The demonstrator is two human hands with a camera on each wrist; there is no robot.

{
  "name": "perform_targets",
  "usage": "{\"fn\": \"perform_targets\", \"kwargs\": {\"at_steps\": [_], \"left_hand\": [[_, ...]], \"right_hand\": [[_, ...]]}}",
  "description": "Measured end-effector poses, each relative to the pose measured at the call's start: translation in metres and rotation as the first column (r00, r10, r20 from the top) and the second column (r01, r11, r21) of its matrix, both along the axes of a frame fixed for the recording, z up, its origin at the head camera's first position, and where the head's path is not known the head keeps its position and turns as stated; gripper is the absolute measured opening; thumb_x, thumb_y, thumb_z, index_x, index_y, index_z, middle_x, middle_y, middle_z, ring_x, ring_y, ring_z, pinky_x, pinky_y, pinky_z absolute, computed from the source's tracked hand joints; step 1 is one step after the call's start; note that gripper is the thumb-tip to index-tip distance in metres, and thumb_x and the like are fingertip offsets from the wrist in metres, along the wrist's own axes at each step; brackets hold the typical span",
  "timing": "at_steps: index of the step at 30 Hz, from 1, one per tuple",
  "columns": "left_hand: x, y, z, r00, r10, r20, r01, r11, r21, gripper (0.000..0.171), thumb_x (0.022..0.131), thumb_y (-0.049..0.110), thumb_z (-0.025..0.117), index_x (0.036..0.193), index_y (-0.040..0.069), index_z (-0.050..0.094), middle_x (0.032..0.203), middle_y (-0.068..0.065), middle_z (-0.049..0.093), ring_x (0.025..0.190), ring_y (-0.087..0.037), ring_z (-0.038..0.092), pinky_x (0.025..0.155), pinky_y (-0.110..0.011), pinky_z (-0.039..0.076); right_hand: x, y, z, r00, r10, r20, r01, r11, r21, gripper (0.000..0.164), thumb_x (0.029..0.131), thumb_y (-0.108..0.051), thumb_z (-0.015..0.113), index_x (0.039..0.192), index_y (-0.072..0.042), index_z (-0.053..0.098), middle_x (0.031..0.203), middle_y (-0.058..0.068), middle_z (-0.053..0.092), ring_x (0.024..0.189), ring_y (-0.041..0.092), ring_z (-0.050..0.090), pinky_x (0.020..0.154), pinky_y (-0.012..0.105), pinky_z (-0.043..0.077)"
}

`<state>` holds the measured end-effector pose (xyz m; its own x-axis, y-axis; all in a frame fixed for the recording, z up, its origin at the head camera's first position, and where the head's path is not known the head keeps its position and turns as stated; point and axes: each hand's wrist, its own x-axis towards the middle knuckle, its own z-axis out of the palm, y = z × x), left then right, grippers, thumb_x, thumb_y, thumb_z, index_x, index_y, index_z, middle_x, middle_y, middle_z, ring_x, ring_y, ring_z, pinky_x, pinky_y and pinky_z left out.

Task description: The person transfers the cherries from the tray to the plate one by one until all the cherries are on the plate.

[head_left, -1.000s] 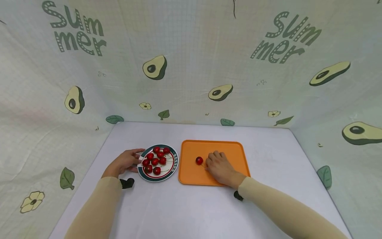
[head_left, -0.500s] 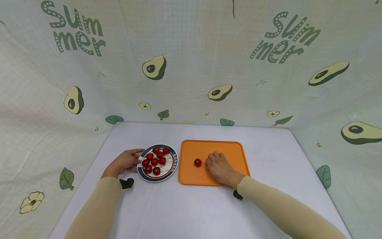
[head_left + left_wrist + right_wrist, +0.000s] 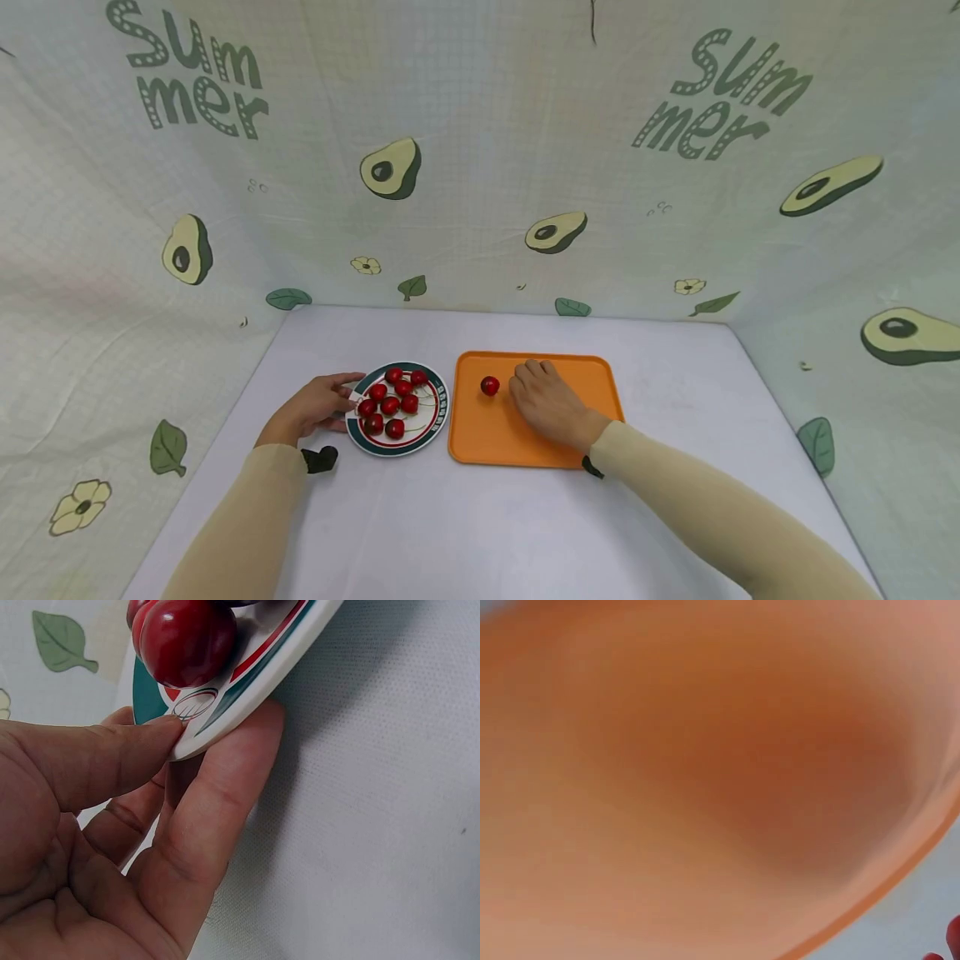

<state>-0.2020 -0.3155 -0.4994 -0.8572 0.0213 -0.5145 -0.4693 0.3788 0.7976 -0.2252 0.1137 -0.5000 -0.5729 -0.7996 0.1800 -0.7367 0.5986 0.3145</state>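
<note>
My left hand (image 3: 315, 406) grips the left rim of a round white plate (image 3: 441, 414) with a green band, thumb on top and fingers underneath, as the left wrist view shows. Several red cherries (image 3: 389, 406) with stems lie on the plate. Over the orange tray (image 3: 468, 446) is my right hand (image 3: 553, 404), fingers curled downward, with a single cherry (image 3: 490, 386) just left of the fingertips. It appears to pinch that cherry by its thin stem; the fingertips themselves are hidden. Blurred orange tray surface (image 3: 667, 825) fills most of the right wrist view.
Plate and tray stand side by side on a white table (image 3: 450, 533), a narrow gap between them. A patterned cloth (image 3: 480, 150) hangs behind and at both sides of the table. Black straps (image 3: 320, 460) show at the wrists.
My right hand has moved away from me over the tray, and the single cherry has shifted with it, also slightly left. My left hand and the plate have stayed in place.
</note>
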Motion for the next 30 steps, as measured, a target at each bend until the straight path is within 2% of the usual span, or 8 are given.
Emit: {"fn": "perform_targets", "kwargs": {"at_steps": [7, 13, 19, 23, 30], "left_hand": [[0.003, 0.002, 0.004, 1.000, -0.003, -0.003, 0.003, 1.000, 0.002, 0.064, 0.102, -0.003, 0.058, 0.162, 0.010, 0.041, 0.126, -0.020, 0.051, 0.090, -0.023, 0.070, 0.076, -0.038, 0.067], [0.003, 0.004, 0.004, 1.000, 0.010, -0.002, -0.010, 1.000, 0.006, 0.063, 0.101, -0.003, 0.058, 0.161, 0.010, 0.042, 0.126, -0.020, 0.053, 0.089, -0.023, 0.071, 0.076, -0.039, 0.067], [0.000, 0.002, 0.001, 1.000, 0.014, 0.001, -0.014, 1.000, 0.003, 0.063, 0.101, -0.003, 0.058, 0.161, 0.011, 0.043, 0.126, -0.020, 0.053, 0.090, -0.023, 0.071, 0.076, -0.038, 0.067], [-0.001, 0.001, -0.001, 1.000, 0.012, -0.001, -0.012, 1.000, 0.008, 0.063, 0.101, -0.003, 0.058, 0.161, 0.012, 0.044, 0.126, -0.020, 0.054, 0.090, -0.023, 0.071, 0.076, -0.039, 0.067], [0.001, 0.001, 0.001, 1.000, -0.005, -0.014, 0.005, 1.000, -0.011, 0.063, 0.102, -0.002, 0.059, 0.161, 0.010, 0.043, 0.127, -0.021, 0.052, 0.089, -0.023, 0.070, 0.074, -0.038, 0.066]], "right_hand": [[-0.005, -0.028, 0.015, 0.993, 0.083, -0.086, -0.075, 0.993, 0.091, 0.008, 0.106, -0.013, 0.059, 0.102, -0.006, 0.059, 0.095, 0.007, 0.051, 0.093, 0.026, 0.047, 0.084, 0.035, 0.043], [-0.003, -0.055, 0.018, 0.982, 0.137, -0.127, -0.120, 0.984, 0.131, 0.012, 0.109, -0.016, 0.055, 0.101, -0.008, 0.059, 0.093, 0.004, 0.051, 0.093, 0.024, 0.047, 0.082, 0.033, 0.042], [0.001, -0.081, 0.013, 0.982, 0.155, -0.107, -0.136, 0.977, 0.164, 0.015, 0.111, -0.019, 0.050, 0.108, -0.010, 0.062, 0.099, 0.002, 0.056, 0.098, 0.022, 0.049, 0.085, 0.032, 0.042], [0.004, -0.095, 0.008, 0.978, 0.174, -0.112, -0.147, 0.964, 0.221, 0.017, 0.111, -0.023, 0.052, 0.117, -0.013, 0.064, 0.103, 0.001, 0.057, 0.101, 0.021, 0.049, 0.086, 0.031, 0.042], [0.002, -0.108, 0.000, 0.964, 0.222, -0.146, -0.175, 0.943, 0.282, 0.019, 0.110, -0.026, 0.054, 0.117, -0.013, 0.065, 0.104, 0.000, 0.059, 0.099, 0.022, 0.049, 0.083, 0.032, 0.040]]}}
